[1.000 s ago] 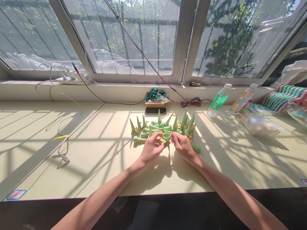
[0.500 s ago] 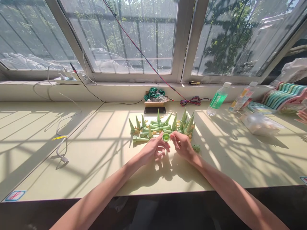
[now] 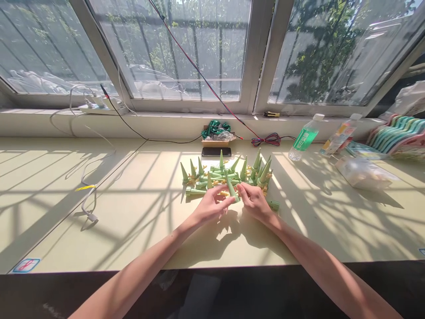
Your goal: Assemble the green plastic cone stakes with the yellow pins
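Observation:
A slender green plastic cone (image 3: pixel 232 189) is held between the thumb and fingers of my left hand (image 3: pixel 214 204), its wide hollow end toward me and its tip pointing away. Close beside it on the right, my right hand (image 3: pixel 255 201) is closed in a pinch; what its fingertips hold is too small to make out. Just beyond both hands is a cluster of similar green cones (image 3: pixel 258 161), some upright, others lying flat, with small yellow-orange parts (image 3: pixel 190 181) among them. Another green piece (image 3: pixel 274 204) lies by my right wrist.
Behind the cones lie a black phone (image 3: pixel 216 152) and a small box (image 3: pixel 217 143) holding green material. To the right stand plastic bottles (image 3: pixel 303 141), a clear bag (image 3: pixel 363 173) and stacked pastel items (image 3: pixel 393 137). A white cable (image 3: pixel 89 195) trails on the left.
The cone in my left hand has turned: its round opening faced me before, and now its long side shows. My left thumb has shifted lower along it. My right hand stays pinched beside it.

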`<state>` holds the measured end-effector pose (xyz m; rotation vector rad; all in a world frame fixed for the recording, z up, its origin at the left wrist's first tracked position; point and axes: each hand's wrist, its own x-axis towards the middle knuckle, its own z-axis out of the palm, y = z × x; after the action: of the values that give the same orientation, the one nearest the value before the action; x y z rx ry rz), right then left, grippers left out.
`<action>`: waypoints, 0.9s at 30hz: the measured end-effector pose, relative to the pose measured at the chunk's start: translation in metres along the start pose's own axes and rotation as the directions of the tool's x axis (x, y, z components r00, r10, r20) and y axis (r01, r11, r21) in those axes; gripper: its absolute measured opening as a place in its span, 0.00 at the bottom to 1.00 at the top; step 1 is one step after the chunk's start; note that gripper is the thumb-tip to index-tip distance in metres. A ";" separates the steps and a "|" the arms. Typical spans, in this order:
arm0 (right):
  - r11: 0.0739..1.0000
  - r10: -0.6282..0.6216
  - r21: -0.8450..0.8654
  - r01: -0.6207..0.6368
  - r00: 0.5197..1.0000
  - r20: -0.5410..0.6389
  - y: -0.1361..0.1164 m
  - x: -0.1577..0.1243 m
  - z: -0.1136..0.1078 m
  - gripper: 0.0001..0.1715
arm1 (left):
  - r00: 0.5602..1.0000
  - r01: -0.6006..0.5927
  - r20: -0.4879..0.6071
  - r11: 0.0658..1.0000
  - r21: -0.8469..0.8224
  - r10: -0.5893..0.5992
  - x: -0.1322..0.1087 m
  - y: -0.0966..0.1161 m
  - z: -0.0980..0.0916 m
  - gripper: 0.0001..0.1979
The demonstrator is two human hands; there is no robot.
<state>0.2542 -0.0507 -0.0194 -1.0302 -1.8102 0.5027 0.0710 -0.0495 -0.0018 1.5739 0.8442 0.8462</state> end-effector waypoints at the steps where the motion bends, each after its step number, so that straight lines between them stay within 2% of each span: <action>1: 1.000 0.012 -0.006 -0.012 1.000 0.004 0.000 0.000 0.000 0.23 | 0.999 -0.046 -0.023 0.998 0.048 0.047 0.000 -0.001 0.001 0.20; 6: 0.999 0.047 -0.014 -0.047 0.999 0.010 0.001 0.001 0.001 0.24 | 0.960 -0.245 -0.055 0.921 0.302 0.273 -0.001 -0.003 0.004 0.14; 9: 0.998 0.055 -0.003 -0.055 0.997 -0.048 0.000 0.002 0.000 0.23 | 0.943 -0.255 -0.118 0.901 0.350 0.312 -0.001 -0.001 0.005 0.15; 11: 0.998 0.065 -0.002 -0.065 0.991 -0.113 -0.001 0.002 -0.001 0.23 | 0.941 -0.201 -0.207 0.934 0.296 0.268 0.000 0.000 0.005 0.16; 13: 0.998 0.066 -0.002 -0.068 0.985 -0.160 -0.002 0.002 -0.002 0.24 | 0.956 -0.103 -0.250 0.975 0.199 0.152 0.002 0.001 0.005 0.17; 14: 0.998 0.060 -0.008 -0.062 0.984 -0.171 -0.002 0.002 -0.002 0.24 | 0.971 -0.039 -0.228 0.989 0.141 0.071 0.002 0.001 0.004 0.20; 16: 0.999 0.022 -0.025 -0.027 0.987 -0.160 -0.002 0.002 -0.004 0.24 | 0.990 0.097 -0.108 0.995 0.023 -0.094 0.004 0.000 0.003 0.29; 18: 0.998 -0.039 -0.045 0.034 0.993 -0.111 -0.003 0.001 -0.004 0.23 | 0.979 0.204 0.019 0.975 -0.087 -0.203 0.005 -0.002 0.002 0.33; 20: 0.995 -0.088 -0.055 0.085 0.994 -0.059 -0.003 0.001 -0.004 0.22 | 0.965 0.261 0.075 0.947 -0.186 -0.251 0.006 -0.004 0.002 0.34; 23: 0.994 -0.102 -0.044 0.100 0.994 -0.026 -0.003 0.000 -0.003 0.22 | 0.956 0.292 0.077 0.910 -0.294 -0.282 0.005 -0.004 0.003 0.32; 27: 0.999 -0.053 -0.007 0.052 0.998 -0.024 -0.002 -0.002 -0.001 0.23 | 0.960 0.278 0.090 0.917 -0.286 -0.264 0.004 -0.003 0.001 0.30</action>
<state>0.2549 -0.0537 -0.0188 -0.9868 -1.8137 0.4506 0.0734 -0.0466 -0.0041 1.1777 0.8345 0.6934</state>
